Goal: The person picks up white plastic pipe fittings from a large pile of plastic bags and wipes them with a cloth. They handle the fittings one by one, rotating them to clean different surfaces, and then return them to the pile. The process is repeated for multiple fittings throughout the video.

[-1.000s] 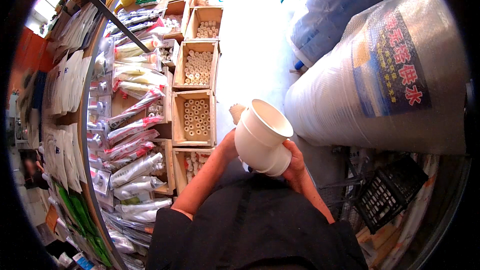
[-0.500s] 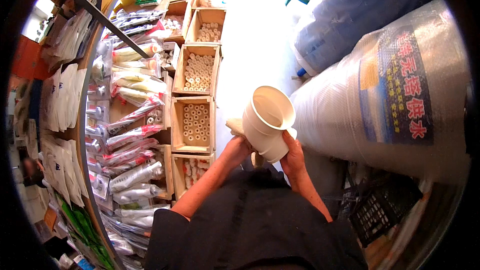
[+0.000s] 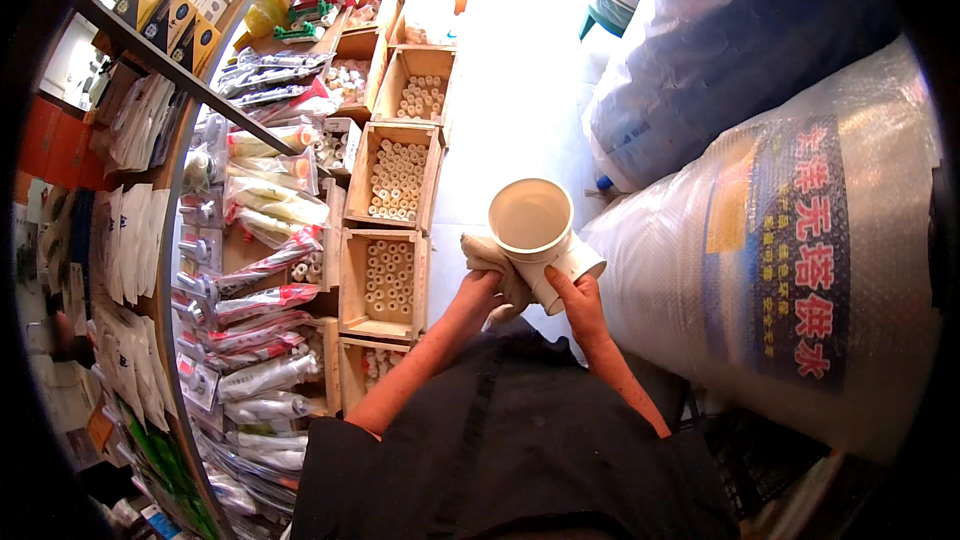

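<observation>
The right hand (image 3: 580, 302) has a closed grip on a white pipe fitting (image 3: 540, 240), fingers wrapped around its lower barrel and side branch, the wide open mouth tilted up toward the camera. The left hand (image 3: 480, 290) has a closed grip on a beige cloth (image 3: 492, 258), which is pressed against the fitting's left side, just under the rim. Both hands hold the fitting in the air in front of the person's dark apron (image 3: 520, 440). Left of the grip, on the floor, stand open wooden boxes (image 3: 390, 280) in a row, filled with small white pipe pieces standing on end. Farther left, a rack (image 3: 250, 270) carries bagged tubes and packets. Right of the grip, close by, lies a large roll of bubble wrap (image 3: 780, 240) with a printed label, and beyond it a dark plastic-covered bundle (image 3: 730, 50). Ahead of the grip the pale floor (image 3: 510, 90) runs between boxes and rolls.
</observation>
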The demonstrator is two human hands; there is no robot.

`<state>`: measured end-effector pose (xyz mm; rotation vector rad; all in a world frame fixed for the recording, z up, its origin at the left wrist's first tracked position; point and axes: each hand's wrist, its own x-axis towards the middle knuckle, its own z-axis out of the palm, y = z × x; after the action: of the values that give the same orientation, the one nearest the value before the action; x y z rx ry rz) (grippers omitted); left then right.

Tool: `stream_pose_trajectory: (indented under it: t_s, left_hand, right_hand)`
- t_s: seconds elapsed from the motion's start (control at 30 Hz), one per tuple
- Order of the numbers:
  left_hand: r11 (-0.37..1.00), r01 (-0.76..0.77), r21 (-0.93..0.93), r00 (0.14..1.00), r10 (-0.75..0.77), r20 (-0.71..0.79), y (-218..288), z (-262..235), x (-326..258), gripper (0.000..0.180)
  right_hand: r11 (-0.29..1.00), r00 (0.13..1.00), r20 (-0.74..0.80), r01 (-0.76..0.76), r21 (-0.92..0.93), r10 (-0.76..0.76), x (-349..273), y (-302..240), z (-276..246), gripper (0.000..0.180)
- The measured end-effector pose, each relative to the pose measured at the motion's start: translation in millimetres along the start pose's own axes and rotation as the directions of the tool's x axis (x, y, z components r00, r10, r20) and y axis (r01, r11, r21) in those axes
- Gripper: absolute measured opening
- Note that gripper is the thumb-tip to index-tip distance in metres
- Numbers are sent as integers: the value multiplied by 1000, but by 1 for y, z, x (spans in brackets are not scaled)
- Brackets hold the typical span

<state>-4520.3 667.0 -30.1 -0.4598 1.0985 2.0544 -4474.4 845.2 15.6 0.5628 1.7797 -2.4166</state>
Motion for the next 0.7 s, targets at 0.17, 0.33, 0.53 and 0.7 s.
stream_pose_trajectory:
  t_s: [0.17,0.33,0.53,0.7]
  left_hand:
    - [987,-72,142,997,73,-4,12,19,5,35]
    - [998,-6,60,993,-1,119,24,10,26,40]
    - [993,95,-74,934,-63,351,69,14,27,65]
    - [989,130,-75,952,-104,286,94,21,36,65]
  right_hand:
    - [995,999,17,-45,-84,46,17,-9,-11,26]
    - [959,999,39,24,-283,-14,34,-14,-14,21]
    - [930,998,62,9,-368,15,59,-36,-17,23]
    - [859,978,192,167,-484,-83,75,-52,-11,27]
